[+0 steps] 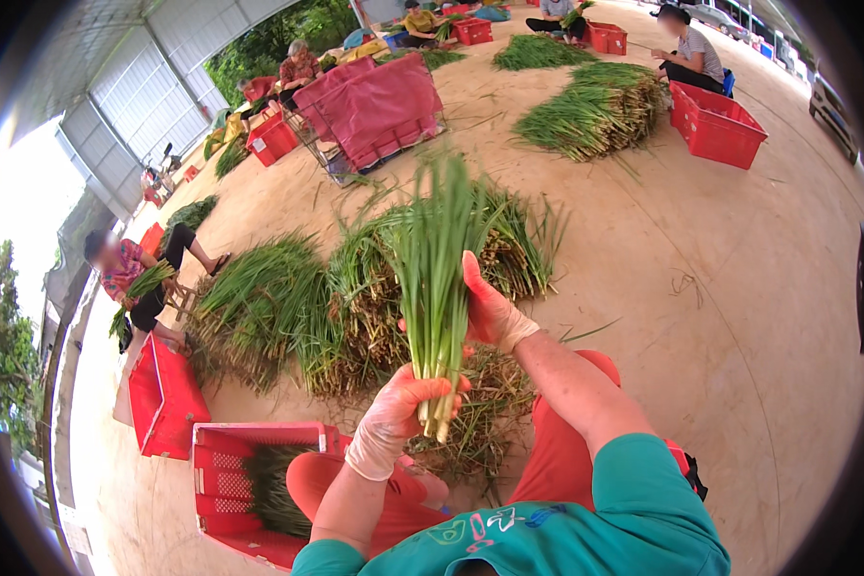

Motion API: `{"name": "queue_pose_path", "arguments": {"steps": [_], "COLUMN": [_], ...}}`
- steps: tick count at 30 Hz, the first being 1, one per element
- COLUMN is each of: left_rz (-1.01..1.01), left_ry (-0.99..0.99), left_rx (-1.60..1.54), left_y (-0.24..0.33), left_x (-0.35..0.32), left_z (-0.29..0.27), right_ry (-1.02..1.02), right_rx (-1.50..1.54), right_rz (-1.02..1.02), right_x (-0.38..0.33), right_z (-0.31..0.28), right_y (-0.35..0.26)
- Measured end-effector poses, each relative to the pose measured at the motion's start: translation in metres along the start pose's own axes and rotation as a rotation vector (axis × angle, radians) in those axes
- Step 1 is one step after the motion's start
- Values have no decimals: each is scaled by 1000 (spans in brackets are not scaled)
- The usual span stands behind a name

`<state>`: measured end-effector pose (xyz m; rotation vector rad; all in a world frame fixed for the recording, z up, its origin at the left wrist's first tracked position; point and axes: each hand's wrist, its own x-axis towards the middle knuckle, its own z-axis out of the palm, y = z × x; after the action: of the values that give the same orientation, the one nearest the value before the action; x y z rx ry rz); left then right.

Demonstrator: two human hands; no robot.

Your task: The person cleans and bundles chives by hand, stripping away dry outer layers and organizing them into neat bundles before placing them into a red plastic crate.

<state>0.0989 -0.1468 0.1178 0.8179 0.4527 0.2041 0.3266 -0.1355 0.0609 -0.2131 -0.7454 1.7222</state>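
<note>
Before me stands a near-upright bunch of scallion-like greens, its leaf tips blurred and its pale stem ends pointing down. My left hand, in a thin whitish glove with orange fingers, is closed around the lower stems. Higher up, my right hand, gloved alike, wraps the bunch from the right with its thumb raised; most of its fingers are hidden behind the stalks. Just beyond lies a large heap of the same greens. Beneath my hands, loose trimmed leaves and stalks litter the floor.
A red crate with greens inside stands by my left leg, another red crate beyond it. A cart covered in red cloth stands farther off. Seated people work around, one at left; more greens lie at far right.
</note>
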Motion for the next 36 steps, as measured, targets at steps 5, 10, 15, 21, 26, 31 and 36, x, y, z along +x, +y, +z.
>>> {"name": "queue_pose_path", "arguments": {"steps": [5, 10, 15, 21, 26, 31, 36], "left_rz": [262, 907, 772, 745, 923, 991, 891], "left_ry": [236, 441, 286, 394, 460, 528, 535], "left_rx": [531, 1676, 1963, 918, 1806, 2024, 1573], "left_y": [10, 27, 14, 20, 11, 2, 5], "left_x": [-11, -6, 32, 4, 3, 20, 17], "left_z": [-5, 3, -1, 11, 22, 7, -7], "right_ry": [170, 312, 327, 450, 425, 514, 559], "right_rx": [41, 52, 120, 51, 182, 119, 45], "right_rz": [-206, -202, -161, -290, -305, -350, -402], "right_x": [3, -1, 2, -8, -4, 1, 6], "right_z": [28, 12, 19, 23, 11, 16, 0], "right_y": [-7, -16, -9, -25, -29, -20, -15]}}
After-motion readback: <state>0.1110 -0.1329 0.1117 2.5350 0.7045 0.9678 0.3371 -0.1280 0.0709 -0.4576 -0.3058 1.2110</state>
